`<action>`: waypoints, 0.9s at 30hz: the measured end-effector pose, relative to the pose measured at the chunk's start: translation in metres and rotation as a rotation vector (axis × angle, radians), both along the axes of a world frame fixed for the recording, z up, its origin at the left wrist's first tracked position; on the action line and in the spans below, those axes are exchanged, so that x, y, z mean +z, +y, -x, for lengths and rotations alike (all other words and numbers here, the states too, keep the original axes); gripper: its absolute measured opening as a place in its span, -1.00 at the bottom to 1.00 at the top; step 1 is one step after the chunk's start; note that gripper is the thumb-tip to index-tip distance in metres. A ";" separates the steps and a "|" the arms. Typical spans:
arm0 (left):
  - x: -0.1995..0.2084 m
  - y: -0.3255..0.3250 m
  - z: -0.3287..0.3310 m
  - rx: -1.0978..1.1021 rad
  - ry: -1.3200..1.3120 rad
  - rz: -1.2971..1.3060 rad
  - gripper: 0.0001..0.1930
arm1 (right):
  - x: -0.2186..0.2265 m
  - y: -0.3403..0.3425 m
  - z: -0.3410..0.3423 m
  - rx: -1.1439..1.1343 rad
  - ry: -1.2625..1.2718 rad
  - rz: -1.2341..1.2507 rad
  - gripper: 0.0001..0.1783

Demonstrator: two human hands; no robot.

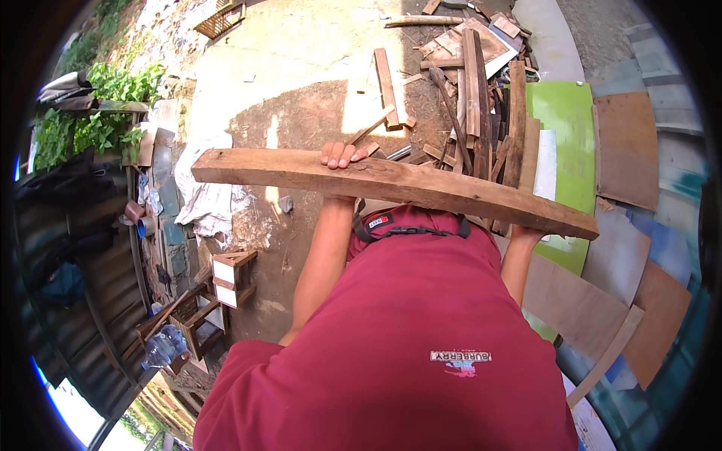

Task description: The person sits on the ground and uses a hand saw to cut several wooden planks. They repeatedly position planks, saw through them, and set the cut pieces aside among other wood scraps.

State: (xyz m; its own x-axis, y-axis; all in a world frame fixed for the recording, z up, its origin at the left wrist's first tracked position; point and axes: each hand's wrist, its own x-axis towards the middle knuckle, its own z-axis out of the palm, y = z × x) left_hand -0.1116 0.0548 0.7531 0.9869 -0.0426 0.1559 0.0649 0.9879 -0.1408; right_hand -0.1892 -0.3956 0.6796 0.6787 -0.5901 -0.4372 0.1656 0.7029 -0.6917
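One wooden beam (pixel 444 188), long and brown, is held crosswise in front of the wearer's maroon shirt (pixel 398 316), clear of the ground (pixel 301 128). Left hand (pixel 344 155): clamped on the beam, fingers curled over its far edge onto the upper face; the beam's left end extends well beyond it. Right hand (pixel 526 234): at the underside near the beam's right end; fingers hidden by the wood, so cannot tell how far they close. The beam slopes down toward the right in view.

Surroundings: a pile of planks (pixel 472 90) lies beyond the beam, with a bright green panel (pixel 571 143) just right of it. Farther right, a brown sheet (pixel 628 150). On the left, a crumpled white cloth (pixel 201 188); nearer the wearer, a clear plastic bottle (pixel 165 347).
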 end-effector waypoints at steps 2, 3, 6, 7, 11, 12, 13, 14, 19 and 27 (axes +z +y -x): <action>0.000 0.002 -0.001 0.001 -0.010 0.003 -0.41 | -0.003 0.000 -0.002 -0.005 0.007 0.013 -0.11; 0.001 0.004 0.001 0.006 -0.013 0.001 -0.40 | -0.004 0.000 -0.003 -0.020 0.005 -0.018 -0.05; 0.008 0.008 -0.004 0.014 -0.061 -0.036 -0.39 | 0.033 0.028 -0.017 -0.094 0.023 -0.063 0.14; 0.009 0.008 -0.009 0.012 -0.085 -0.045 -0.38 | 0.049 0.035 -0.023 -0.128 0.032 -0.062 0.21; 0.007 0.008 -0.029 -0.012 -0.214 -0.035 -0.32 | 0.079 0.046 -0.049 -0.094 -0.017 -0.022 0.33; 0.016 0.016 -0.027 0.009 -0.197 -0.075 -0.30 | 0.073 0.048 -0.061 -0.036 -0.045 -0.037 0.35; 0.013 0.014 -0.029 -0.003 -0.169 -0.082 -0.30 | 0.069 0.046 -0.060 -0.012 -0.063 -0.025 0.37; 0.010 0.012 -0.035 -0.012 -0.178 -0.069 -0.30 | 0.069 0.045 -0.062 -0.010 -0.052 -0.033 0.38; 0.009 0.020 -0.046 -0.042 -0.179 -0.104 -0.31 | 0.057 0.066 -0.074 -0.103 -0.032 -0.100 0.34; -0.094 0.025 -0.043 -0.088 0.174 -0.128 -0.48 | -0.027 0.061 -0.047 -0.184 0.272 -0.078 0.17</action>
